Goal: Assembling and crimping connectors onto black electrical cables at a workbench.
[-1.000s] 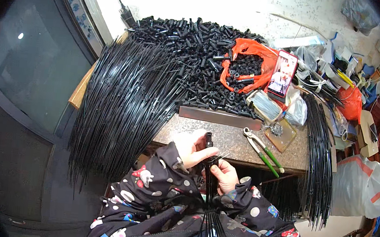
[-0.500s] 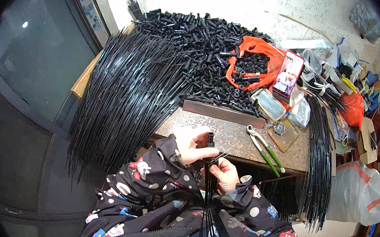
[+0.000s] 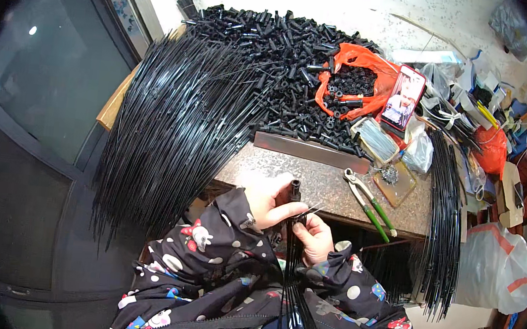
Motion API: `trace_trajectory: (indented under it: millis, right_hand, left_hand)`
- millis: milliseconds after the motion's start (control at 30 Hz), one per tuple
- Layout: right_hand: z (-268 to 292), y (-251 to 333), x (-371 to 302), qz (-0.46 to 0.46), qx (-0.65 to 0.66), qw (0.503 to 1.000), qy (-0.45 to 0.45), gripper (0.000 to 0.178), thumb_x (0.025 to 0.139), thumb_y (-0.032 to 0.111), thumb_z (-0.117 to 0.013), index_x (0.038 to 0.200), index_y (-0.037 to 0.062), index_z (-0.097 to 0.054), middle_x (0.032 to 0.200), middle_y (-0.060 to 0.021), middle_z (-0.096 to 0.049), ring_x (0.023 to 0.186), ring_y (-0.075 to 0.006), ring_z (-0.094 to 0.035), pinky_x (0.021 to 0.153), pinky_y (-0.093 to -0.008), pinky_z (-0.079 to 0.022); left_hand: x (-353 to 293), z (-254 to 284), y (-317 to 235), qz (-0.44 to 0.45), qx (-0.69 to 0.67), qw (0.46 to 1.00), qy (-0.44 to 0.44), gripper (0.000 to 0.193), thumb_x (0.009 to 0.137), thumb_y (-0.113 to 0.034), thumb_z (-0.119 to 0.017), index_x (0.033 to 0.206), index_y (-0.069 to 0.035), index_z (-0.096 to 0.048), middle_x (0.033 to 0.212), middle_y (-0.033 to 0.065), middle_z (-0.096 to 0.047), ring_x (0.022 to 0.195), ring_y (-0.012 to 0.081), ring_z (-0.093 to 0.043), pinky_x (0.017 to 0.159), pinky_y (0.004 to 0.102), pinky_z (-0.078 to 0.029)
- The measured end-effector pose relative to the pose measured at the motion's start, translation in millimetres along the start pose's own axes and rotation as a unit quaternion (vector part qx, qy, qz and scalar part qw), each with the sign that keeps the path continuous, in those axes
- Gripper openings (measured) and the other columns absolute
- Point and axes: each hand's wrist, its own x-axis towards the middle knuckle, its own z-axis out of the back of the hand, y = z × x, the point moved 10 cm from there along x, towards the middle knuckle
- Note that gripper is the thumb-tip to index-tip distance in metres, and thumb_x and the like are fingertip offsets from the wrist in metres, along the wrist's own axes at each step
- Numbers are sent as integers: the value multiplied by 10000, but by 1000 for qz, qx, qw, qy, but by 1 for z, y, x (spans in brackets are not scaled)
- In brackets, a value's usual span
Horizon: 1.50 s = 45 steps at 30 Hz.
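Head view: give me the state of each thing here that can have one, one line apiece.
Left hand: closed, thumb across the black tube
Right hand: pinching the black rods below it
Phone: screen lit
Pliers: unheld, lying on the table
Red bag: open, black parts inside
Small container: open, holding pale strips
Left rod heap: unheld, lying loose

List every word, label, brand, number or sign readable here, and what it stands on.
No text can be quoted.
Phone screen: any lettering is too small and blurred.
White-and-blue packet: too blurred to tell.
Held black tube: none legible.
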Motion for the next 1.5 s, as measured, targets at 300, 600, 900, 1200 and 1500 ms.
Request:
trace_trajectory:
  millis: [300, 600, 900, 1200, 1500]
  right_hand:
    - [4, -2, -2, 7, -39, 999, -18, 130, 803, 71, -590, 906, 9, -542, 832, -53, -605, 743, -109, -561, 703, -251, -455]
    - [5, 1, 0, -1, -26, 999, -26, 121, 811, 70, -580, 903, 3, -540, 809, -53, -607, 731, -103, -563, 692, -246, -456]
    - [-2, -1, -1, -5, -43, 999, -4, 138, 806, 86, -590, 906, 8, -535, 808, -60, -611, 725, -109, -558, 702, -251, -451]
    - [0, -1, -1, -24, -44, 999, -5, 145, 806, 108, -597, 890, 15, -524, 815, -78, -617, 696, -104, -553, 671, -240, -449]
    - [10, 10, 0, 45, -47, 997, -45, 100, 801, 77, -602, 832, 25, -523, 745, -26, -573, 642, -81, -534, 614, -222, -450]
  left_hand:
    - [1, 4, 7, -2, -161, 985, -55, 204, 704, -117, -683, 802, -20, -534, 577, 37, -531, 482, 77, -492, 430, 221, -357]
    - [7, 5, -14, -46, 36, 997, -55, 219, 729, -167, -666, 698, -28, -500, 522, 43, -509, 455, 120, -499, 431, 248, -376]
    - [-4, -21, 35, 95, -361, 928, -11, 157, 745, -32, -619, 881, -17, -541, 740, 11, -563, 642, 62, -523, 548, 193, -406]
    - [-6, -29, 47, 90, -369, 922, -77, 165, 733, -45, -649, 852, -43, -535, 757, -10, -550, 661, 64, -509, 600, 202, -403]
    - [-12, -24, 14, -5, -258, 966, -26, 360, 694, -61, -669, 1012, -3, -512, 858, 27, -554, 841, 109, -514, 793, 261, -404]
